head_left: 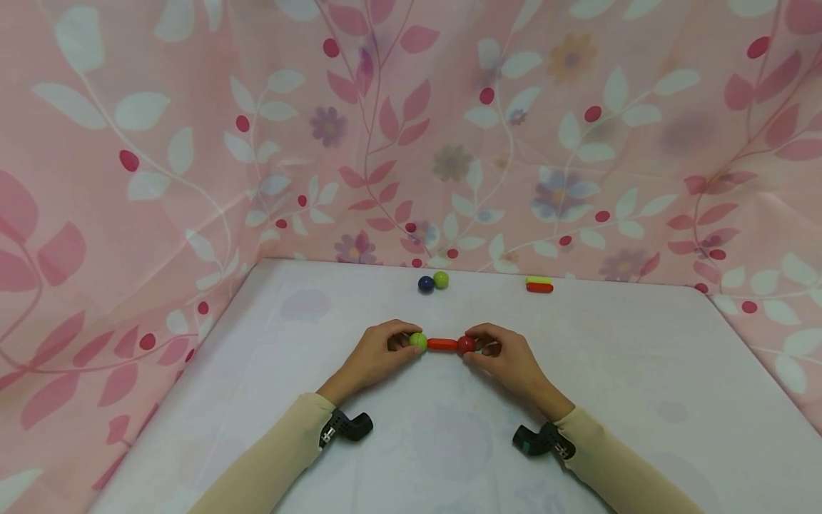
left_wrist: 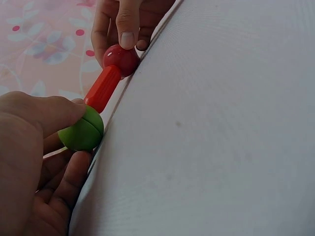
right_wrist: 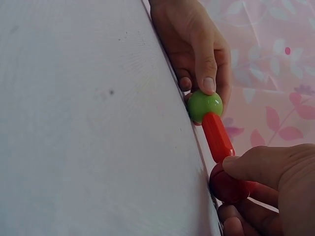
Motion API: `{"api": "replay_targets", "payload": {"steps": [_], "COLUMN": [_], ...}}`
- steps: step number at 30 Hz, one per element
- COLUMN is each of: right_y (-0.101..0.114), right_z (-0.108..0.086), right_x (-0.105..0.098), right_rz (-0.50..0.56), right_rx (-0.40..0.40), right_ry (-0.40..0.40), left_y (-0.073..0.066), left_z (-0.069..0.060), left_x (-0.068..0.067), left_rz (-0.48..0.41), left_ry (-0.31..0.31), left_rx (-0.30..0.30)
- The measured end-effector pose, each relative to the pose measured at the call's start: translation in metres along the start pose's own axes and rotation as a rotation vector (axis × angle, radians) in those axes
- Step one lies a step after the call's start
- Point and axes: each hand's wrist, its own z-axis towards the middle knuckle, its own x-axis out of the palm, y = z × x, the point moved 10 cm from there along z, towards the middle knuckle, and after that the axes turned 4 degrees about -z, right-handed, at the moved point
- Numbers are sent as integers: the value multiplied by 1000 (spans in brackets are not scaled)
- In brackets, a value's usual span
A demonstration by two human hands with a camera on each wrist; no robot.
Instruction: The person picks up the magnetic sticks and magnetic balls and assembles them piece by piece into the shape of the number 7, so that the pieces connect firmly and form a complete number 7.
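An orange-red stick (head_left: 442, 344) lies between a green ball (head_left: 419, 341) on its left end and a dark red ball (head_left: 466, 345) on its right end, the three in one line. My left hand (head_left: 383, 351) pinches the green ball (left_wrist: 82, 132) between thumb and fingers. The red ball (right_wrist: 228, 184) is gripped by the thumb and fingers of my right hand (head_left: 510, 360). In the left wrist view the stick (left_wrist: 103, 88) meets both balls; whether its ends sit inside them I cannot tell.
Toward the back of the white table (head_left: 359, 300), a dark blue ball (head_left: 427, 284) and another green ball (head_left: 441, 279) stand side by side. Farther right lie a yellow-green stick (head_left: 538, 280) and a red stick (head_left: 539, 288), close together. A pink floral cloth (head_left: 398, 143) hangs behind.
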Motion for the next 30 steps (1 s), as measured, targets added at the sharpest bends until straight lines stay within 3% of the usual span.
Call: {"api": "replay_targets", "payload": {"steps": [30], "right_y": [5], "right_z": [-2], "right_x": [0], "right_rz": [17], "right_rx": [-17], "right_ry": [-16], "left_y": [4], "left_z": [-1], "left_x": [-1], "left_rz": [-14], "left_ry": [-12], "left_rx": [-16]}}
